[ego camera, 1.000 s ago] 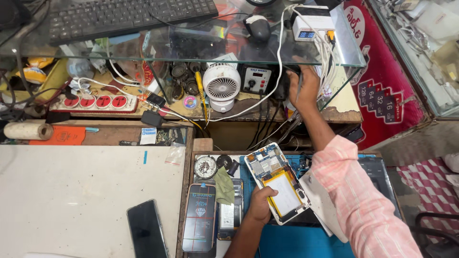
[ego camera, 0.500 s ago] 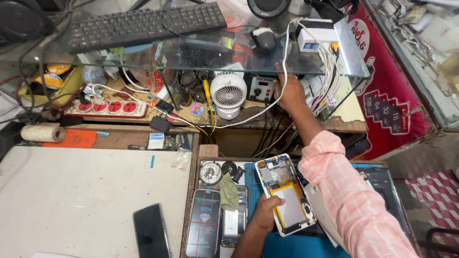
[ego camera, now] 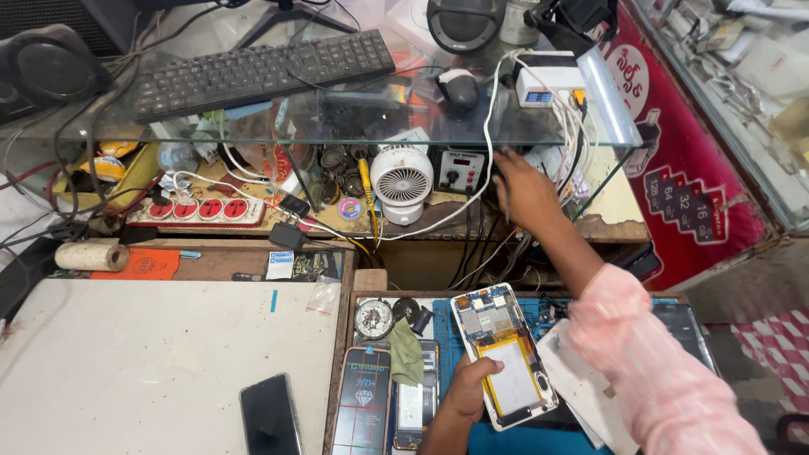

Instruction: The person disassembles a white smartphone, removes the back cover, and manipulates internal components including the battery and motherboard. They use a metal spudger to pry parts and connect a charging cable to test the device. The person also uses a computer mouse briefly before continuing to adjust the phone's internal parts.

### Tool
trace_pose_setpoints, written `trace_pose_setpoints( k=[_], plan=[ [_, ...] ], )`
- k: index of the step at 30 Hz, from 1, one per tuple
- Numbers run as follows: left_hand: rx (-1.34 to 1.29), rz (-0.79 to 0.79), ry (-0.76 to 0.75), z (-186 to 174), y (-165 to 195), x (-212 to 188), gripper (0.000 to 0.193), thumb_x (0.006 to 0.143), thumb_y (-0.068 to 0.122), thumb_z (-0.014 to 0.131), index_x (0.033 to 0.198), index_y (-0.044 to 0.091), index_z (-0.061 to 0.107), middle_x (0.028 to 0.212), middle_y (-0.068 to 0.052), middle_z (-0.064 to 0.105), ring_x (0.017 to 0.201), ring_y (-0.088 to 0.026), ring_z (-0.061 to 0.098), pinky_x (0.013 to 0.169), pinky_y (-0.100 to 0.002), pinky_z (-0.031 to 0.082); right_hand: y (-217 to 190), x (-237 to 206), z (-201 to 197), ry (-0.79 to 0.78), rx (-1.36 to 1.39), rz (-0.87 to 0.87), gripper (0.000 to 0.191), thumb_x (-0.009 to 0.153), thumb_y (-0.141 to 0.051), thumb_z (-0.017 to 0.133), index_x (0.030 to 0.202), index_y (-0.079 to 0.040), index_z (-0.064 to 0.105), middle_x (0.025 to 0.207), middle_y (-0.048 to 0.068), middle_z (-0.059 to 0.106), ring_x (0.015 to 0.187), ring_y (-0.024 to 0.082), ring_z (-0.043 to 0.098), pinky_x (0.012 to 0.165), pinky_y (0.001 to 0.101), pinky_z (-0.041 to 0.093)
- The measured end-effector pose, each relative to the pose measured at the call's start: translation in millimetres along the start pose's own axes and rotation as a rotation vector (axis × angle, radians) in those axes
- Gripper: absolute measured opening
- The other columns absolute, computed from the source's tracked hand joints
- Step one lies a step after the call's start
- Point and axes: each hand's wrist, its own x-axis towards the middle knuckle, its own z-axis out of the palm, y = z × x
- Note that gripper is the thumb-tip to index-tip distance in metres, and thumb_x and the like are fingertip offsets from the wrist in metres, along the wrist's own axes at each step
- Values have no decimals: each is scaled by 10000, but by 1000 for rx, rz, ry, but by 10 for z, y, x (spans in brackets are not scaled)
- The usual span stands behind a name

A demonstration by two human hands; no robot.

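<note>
The left hand point(ego camera: 463, 392) grips the opened white tablet with its back off point(ego camera: 503, 354) by its near left edge, flat on the blue mat point(ego camera: 539, 438). The right hand point(ego camera: 524, 190), fingers loosely spread, reaches far under the glass shelf point(ego camera: 337, 118) beside the small black control box point(ego camera: 460, 171). Best to keep the tablet pinned level while the other arm threads between the white cables point(ego camera: 484, 160).

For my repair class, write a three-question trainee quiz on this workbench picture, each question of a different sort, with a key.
1. True or false: the left hand holds the opened phone by its lower left edge.
2. Where does the right hand reach? A) onto the keyboard B) under the glass shelf, beside the small black control box C) to the dark phone on the white board
3. Fill in: the small white ____ stands left of the control box.

Key: 1 true; 2 B; 3 fan.
</note>
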Motion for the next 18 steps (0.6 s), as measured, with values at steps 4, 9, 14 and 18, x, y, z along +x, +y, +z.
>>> trace_pose_setpoints(
  k=[4,9,14,18],
  plan=[
    [66,2,157,-76,-60,46,637,763,92,599,1376,-64,522,1169,-193,685,1049,-304,693,930,-401,572,37,-683,-333,-128,13,46,445,924,-180,634,1354,-64,631,1424,179,619,1058,414,672,874,476,549],
    [137,3,317,-222,-172,-42,639,762,76,643,1377,-38,512,1199,-162,664,1084,-287,663,958,-394,532,97,-1829,-878,-120,190,28,433,902,-202,746,1301,-52,670,1344,168,675,1186,388,669,978,434,556],
    [118,27,178,-255,-179,-170,610,822,70,617,1412,-49,514,1291,-165,646,1180,-297,623,1039,-392,479,-117,-2666,-1138,-186,353,435,482,837,-177,816,1292,-78,695,1249,127,728,1038,329,724,867,390,581],
    [22,67,40,-307,-180,-202,559,948,204,588,1440,-52,518,1320,-192,648,1201,-304,636,1059,-414,487,-278,-2941,-1002,-117,322,541,526,797,-198,852,1288,-83,701,1224,117,732,973,307,729,828,375,580]
  ],
)
